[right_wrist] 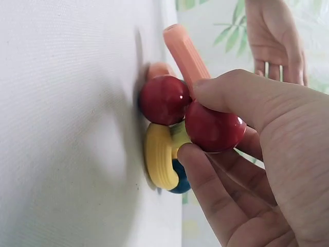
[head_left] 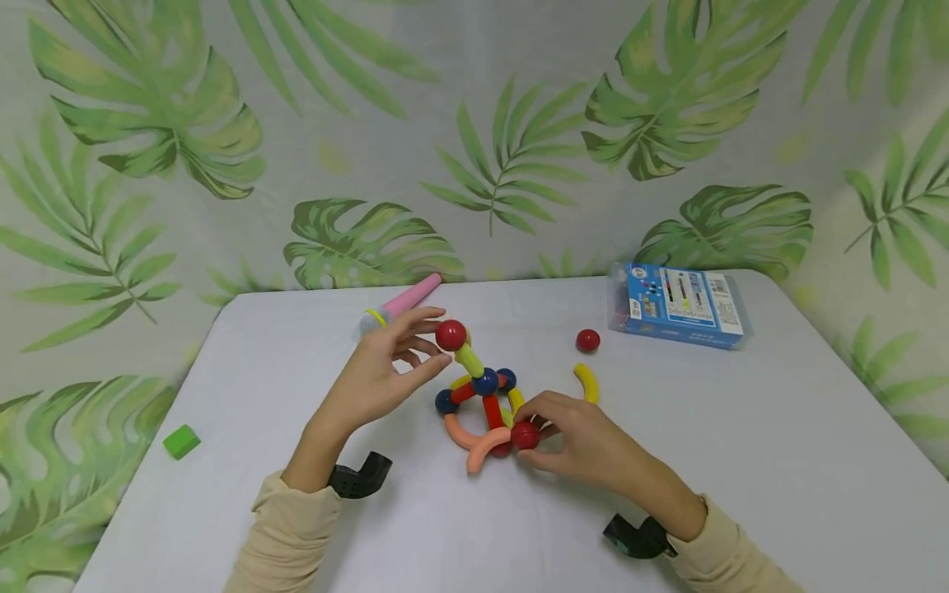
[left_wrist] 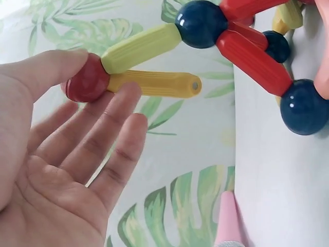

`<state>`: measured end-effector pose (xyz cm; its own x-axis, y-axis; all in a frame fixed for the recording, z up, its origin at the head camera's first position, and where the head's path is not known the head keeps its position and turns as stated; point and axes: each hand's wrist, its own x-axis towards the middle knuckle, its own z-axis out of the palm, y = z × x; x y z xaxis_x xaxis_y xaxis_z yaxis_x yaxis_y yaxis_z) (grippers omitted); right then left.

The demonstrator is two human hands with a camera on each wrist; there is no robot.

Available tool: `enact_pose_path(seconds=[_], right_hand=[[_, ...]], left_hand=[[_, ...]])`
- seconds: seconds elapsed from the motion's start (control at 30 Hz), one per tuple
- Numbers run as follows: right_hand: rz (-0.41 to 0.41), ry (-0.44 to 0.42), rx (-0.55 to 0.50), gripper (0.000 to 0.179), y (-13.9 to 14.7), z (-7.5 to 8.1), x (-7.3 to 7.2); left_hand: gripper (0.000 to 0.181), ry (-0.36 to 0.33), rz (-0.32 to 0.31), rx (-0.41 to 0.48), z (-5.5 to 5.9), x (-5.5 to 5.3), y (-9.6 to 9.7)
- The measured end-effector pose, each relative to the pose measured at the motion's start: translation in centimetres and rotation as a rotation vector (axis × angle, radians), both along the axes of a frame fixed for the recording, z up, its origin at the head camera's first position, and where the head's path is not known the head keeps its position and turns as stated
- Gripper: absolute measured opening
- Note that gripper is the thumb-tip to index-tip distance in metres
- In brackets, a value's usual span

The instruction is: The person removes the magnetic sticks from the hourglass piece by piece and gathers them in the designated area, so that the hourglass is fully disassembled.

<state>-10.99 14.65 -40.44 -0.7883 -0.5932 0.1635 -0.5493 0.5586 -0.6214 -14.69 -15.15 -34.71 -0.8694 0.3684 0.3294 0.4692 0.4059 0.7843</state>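
Observation:
A magnetic stick-and-ball build of red, yellow and orange rods and dark blue balls [head_left: 485, 381] stands mid-table. At its raised tip is a red ball [head_left: 451, 335], joined to a lime rod [left_wrist: 141, 49] and a yellow rod [left_wrist: 159, 84]. My left hand [head_left: 381, 375] pinches that ball between thumb and fingers. Low at the build's right side, my right hand [head_left: 586, 441] pinches another red ball [right_wrist: 215, 126], with a curved orange rod [head_left: 487, 447] attached to it. Close by the held ball lies a further red ball [right_wrist: 164, 99], part of the build's base.
Beyond my right hand lie a loose red ball [head_left: 588, 341] and a curved yellow rod [head_left: 586, 383]. A blue box [head_left: 682, 305] stands at the back right, a pink toy microphone [head_left: 411, 295] at the back left. A green block [head_left: 181, 442] sits near the left edge.

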Motion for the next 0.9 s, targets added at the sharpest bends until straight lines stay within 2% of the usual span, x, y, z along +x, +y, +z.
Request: enact_pose_path(seconds=[0.13,0.3,0.47,0.7,0.9], right_hand=[[-0.015,-0.023,0.02,0.04,0.2,0.0,0.0],[-0.015,-0.025,0.036,0.04,0.3,-0.2,-0.1],[-0.02,-0.024,0.054,0.04,0.2,-0.2,-0.1],[-0.009,-0.027,0.057,0.04,0.2,-0.2,-0.3],[-0.016,-0.034,0.08,0.039,0.2,-0.4,-0.2]], left_hand=[[0.051,-0.049,0.039,0.032,-0.5,0.0,-0.4],[0.047,-0.05,0.077,0.012,-1.1,-0.1,-0.8],[0.044,-0.088,0.122,-0.001,-2.1,-0.5,-1.3],[0.046,-0.133,0.141,-0.004,-3.5,-1.2,-1.5],[0.047,-0.129,0.156,-0.012,-3.5,-1.2,-1.3]])
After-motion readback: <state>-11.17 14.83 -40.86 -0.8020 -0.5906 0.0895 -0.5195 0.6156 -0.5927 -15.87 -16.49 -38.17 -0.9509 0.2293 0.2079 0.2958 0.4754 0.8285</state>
